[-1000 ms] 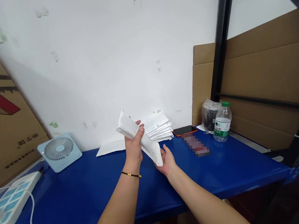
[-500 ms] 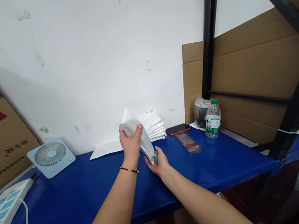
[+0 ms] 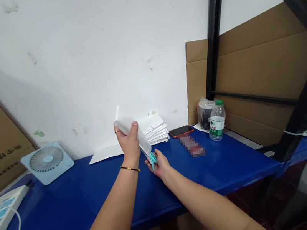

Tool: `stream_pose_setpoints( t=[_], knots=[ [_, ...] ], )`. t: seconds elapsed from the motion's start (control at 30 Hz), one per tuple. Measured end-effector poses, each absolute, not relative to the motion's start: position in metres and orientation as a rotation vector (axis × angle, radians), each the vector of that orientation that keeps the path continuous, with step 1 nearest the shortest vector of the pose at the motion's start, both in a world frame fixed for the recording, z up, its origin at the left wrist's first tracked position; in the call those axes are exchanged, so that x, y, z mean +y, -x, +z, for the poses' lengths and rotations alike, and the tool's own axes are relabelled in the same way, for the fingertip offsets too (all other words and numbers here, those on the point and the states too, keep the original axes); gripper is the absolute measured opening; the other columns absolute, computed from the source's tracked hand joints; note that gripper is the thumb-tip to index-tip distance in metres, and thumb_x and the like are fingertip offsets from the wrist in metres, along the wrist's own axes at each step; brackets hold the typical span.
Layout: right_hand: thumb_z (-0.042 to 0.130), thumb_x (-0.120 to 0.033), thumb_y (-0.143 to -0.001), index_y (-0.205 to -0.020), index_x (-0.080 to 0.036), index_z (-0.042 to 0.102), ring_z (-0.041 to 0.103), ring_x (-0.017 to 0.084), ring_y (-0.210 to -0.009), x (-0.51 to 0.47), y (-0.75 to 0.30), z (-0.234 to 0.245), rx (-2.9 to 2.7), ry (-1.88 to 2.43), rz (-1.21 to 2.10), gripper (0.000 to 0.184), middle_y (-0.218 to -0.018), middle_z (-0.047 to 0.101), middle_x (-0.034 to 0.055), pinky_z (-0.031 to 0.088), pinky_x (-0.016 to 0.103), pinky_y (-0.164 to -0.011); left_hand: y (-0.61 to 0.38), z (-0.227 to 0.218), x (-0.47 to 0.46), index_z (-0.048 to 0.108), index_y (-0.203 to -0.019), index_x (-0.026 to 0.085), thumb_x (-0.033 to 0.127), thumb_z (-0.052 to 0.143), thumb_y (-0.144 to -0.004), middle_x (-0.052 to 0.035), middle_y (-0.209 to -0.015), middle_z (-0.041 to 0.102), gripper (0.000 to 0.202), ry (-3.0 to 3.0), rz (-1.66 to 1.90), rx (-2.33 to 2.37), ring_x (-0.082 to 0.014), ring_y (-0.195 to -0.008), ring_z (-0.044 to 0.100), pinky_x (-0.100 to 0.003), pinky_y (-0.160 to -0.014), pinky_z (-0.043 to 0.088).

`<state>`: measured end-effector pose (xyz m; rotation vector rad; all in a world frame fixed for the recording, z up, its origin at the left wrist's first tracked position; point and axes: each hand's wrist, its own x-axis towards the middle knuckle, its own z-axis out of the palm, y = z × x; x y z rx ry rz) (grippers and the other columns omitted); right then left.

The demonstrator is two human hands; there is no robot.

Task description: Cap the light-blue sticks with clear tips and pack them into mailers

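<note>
Packet (image 3: pixel 144 143), slim and white, is clasped in our left hand (image 3: pixel 129 143), with the thumb pressed along it; we hold it tilted over the blue table (image 3: pixel 92 206), upper end leaning left, lower end close to our right hand (image 3: pixel 162 165). Teal pieces (image 3: pixel 153 160) stick out of that lower end, and our right hand has its thumb and fingers closed around them. Behind our hands, near the wall (image 3: pixel 98 61), a fanned stack of white packets (image 3: pixel 153 130) rests on the table, with a flat white piece (image 3: pixel 105 153) lying to its left. Right of the stack we see a phone (image 3: pixel 181 131), dark screen up, a blurred-out reddish item (image 3: pixel 192 146) just in front of it, and a green-capped bottle (image 3: pixel 217 120) beside a bagged dark object (image 3: pixel 205 117). Off to our left are a light-blue fan (image 3: pixel 48 159) and a white power strip (image 3: pixel 4 214).
</note>
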<state>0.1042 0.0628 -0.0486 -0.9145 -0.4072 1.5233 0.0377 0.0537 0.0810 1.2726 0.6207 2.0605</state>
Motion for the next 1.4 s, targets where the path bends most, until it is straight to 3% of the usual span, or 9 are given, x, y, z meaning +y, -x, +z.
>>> stream_pose_setpoints(
  t=[0.17, 0.3, 0.43, 0.53, 0.7, 0.9, 1.13, 1.27, 1.4],
  knots=[
    [0.042, -0.043, -0.08, -0.069, -0.019, 0.045, 0.038, 0.009, -0.031, 0.069, -0.118, -0.051, -0.711, 1.274, 1.243, 0.026, -0.041, 0.043, -0.0054, 0.022, 0.017, -0.032, -0.027, 0.063, 0.06, 0.049, -0.106, 0.02, 0.036, 0.066, -0.069, -0.0043, -0.102, 0.06, 0.044, -1.153, 2.142, 0.611, -0.0149, -0.094, 0.058, -0.027, -0.084, 0.046],
    [0.045, -0.047, -0.077, -0.059, -0.019, 0.047, 0.043, 0.01, -0.038, 0.075, -0.155, -0.054, -0.98, 1.507, 0.908, 0.033, -0.042, 0.041, -0.0037, 0.027, 0.02, -0.039, -0.001, 0.041, 0.07, 0.046, -0.115, 0.022, 0.036, 0.058, -0.076, -0.0048, -0.118, 0.055, 0.043, -0.953, 2.26, 0.637, -0.0147, -0.109, 0.052, -0.027, -0.093, 0.042],
    [0.047, -0.044, -0.077, -0.052, -0.018, 0.049, 0.054, 0.016, -0.062, 0.079, -0.191, -0.055, -1.218, 1.689, 0.582, 0.036, -0.053, 0.052, 0.003, 0.034, 0.022, -0.055, 0.03, 0.02, 0.075, 0.043, -0.118, 0.022, 0.036, 0.055, -0.077, -0.0046, -0.121, 0.053, 0.045, -0.867, 2.301, 0.731, -0.0145, -0.112, 0.05, -0.027, -0.094, 0.042],
    [0.043, -0.043, -0.081, -0.057, -0.018, 0.054, 0.055, 0.019, -0.072, 0.08, -0.202, -0.056, -1.353, 1.785, 0.421, 0.037, -0.064, 0.058, 0.0071, 0.034, 0.025, -0.062, 0.051, 0.014, 0.077, 0.044, -0.118, 0.021, 0.035, 0.054, -0.076, -0.0041, -0.118, 0.054, 0.045, -0.81, 2.339, 0.757, -0.0141, -0.108, 0.053, -0.027, -0.093, 0.044],
    [0.036, -0.046, -0.086, -0.073, -0.017, 0.061, 0.054, 0.021, -0.082, 0.078, -0.188, -0.061, -1.503, 1.872, 0.272, 0.04, -0.078, 0.061, 0.0094, 0.035, 0.027, -0.069, 0.078, 0.016, 0.079, 0.051, -0.104, 0.018, 0.04, 0.05, -0.073, -0.0027, -0.1, 0.058, 0.038, -0.469, 2.205, 0.645, -0.0135, -0.085, 0.06, -0.029, -0.082, 0.05],
    [0.042, -0.043, -0.086, -0.081, -0.019, 0.063, 0.048, 0.02, -0.093, 0.074, -0.174, -0.063, -1.737, 1.764, 0.026, 0.032, -0.091, 0.056, 0.0081, 0.034, 0.03, -0.079, 0.08, -0.001, 0.084, 0.054, -0.094, 0.017, 0.043, 0.042, -0.075, -0.0024, -0.086, 0.059, 0.034, -0.193, 1.975, 0.522, -0.0155, -0.076, 0.059, -0.031, -0.073, 0.05],
    [0.055, -0.04, -0.079, -0.091, -0.024, 0.064, 0.044, 0.019, -0.103, 0.051, -0.156, -0.023, -1.756, 1.196, 0.133, 0.022, -0.102, 0.05, 0.0042, 0.033, 0.031, -0.087, 0.065, -0.018, 0.083, 0.054, -0.094, 0.018, 0.043, 0.042, -0.073, -0.0014, -0.079, 0.059, 0.035, -0.192, 1.92, 0.51, -0.016, -0.07, 0.059, -0.033, -0.073, 0.049],
    [0.072, -0.036, -0.062, -0.083, -0.025, 0.066, 0.037, 0.023, -0.112, 0.044, -0.133, -0.015, -1.89, 1.295, 0.151, 0.025, -0.113, 0.047, 0.0036, 0.026, 0.037, -0.09, 0.059, -0.014, 0.077, 0.056, -0.09, 0.017, 0.044, 0.041, -0.072, -0.0018, -0.074, 0.059, 0.036, -0.269, 1.937, 0.477, -0.0178, -0.069, 0.059, -0.034, -0.071, 0.049],
    [0.073, -0.033, -0.059, -0.068, -0.022, 0.066, 0.037, 0.024, -0.109, 0.049, -0.122, -0.019, -1.937, 1.437, 0.212, 0.016, -0.11, 0.049, 0.0037, 0.025, 0.039, -0.086, 0.058, -0.009, 0.072, 0.057, -0.088, 0.018, 0.042, 0.041, -0.071, -0.0015, -0.074, 0.06, 0.033, -0.299, 1.971, 0.475, -0.018, -0.069, 0.059, -0.035, -0.071, 0.049]
  ],
)
